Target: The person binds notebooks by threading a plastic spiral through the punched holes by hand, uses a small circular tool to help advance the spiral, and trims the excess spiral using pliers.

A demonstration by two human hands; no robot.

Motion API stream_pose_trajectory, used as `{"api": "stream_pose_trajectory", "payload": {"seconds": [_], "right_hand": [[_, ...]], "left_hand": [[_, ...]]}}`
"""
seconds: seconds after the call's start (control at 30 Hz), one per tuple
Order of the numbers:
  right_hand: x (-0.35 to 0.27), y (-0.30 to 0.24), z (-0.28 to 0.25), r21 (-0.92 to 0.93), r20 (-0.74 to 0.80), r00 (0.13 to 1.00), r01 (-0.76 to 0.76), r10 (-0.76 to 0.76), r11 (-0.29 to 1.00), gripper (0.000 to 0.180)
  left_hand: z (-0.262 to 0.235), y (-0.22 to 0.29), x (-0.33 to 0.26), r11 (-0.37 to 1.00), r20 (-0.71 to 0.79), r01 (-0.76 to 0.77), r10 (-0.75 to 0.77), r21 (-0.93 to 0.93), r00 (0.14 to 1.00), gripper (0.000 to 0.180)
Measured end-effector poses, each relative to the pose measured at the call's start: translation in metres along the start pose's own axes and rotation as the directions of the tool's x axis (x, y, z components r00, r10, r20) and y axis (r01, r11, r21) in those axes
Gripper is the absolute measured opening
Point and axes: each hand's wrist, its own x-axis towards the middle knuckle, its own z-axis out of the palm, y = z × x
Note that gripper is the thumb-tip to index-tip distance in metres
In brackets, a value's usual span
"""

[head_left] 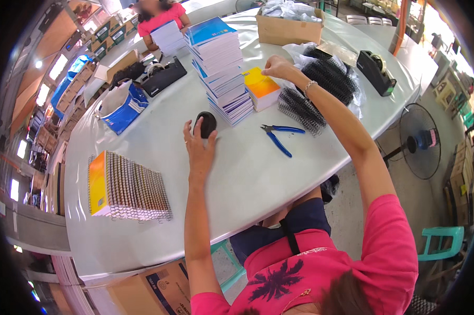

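Observation:
My left hand (199,149) is at a small black oval object (207,125), with thumb and index finger on either side of it; its kind is unclear. My right hand (280,69) is closed in a pinch over the far right corner of a short stack of books with a yellow-orange cover (261,86); what its fingers hold, if anything, is hidden. Left of that stack rises a tall pile of blue-covered books (216,58). Blue-handled cutting pliers (282,135) lie spread apart nearer me. Black spiral binding coils (326,79) lie in clear plastic beside my right forearm.
Spiral-bound yellow books (134,189) stand stacked at the left. Farther back are a blue bag (124,107), a black tape dispenser (164,76) and a cardboard box (287,31). Another dispenser (376,72) sits right. A person in pink (161,21) holds books opposite; a fan (419,140) stands beside the table.

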Motion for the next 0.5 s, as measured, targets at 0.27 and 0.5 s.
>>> {"api": "stream_pose_trajectory", "payload": {"seconds": [0.27,0.5], "right_hand": [[0.0,0.004,0.011,0.265,0.414,0.876,-0.377,0.249,0.888,0.032],[0.001,0.024,0.017,0.273,0.347,0.921,-0.277,0.174,0.921,0.023]], "left_hand": [[-0.03,0.0,0.004,0.997,-0.031,0.032,-0.034,-0.076,0.999,0.045],[-0.03,0.007,0.005,0.993,-0.026,-0.022,0.019,-0.115,0.999,0.044]]}}
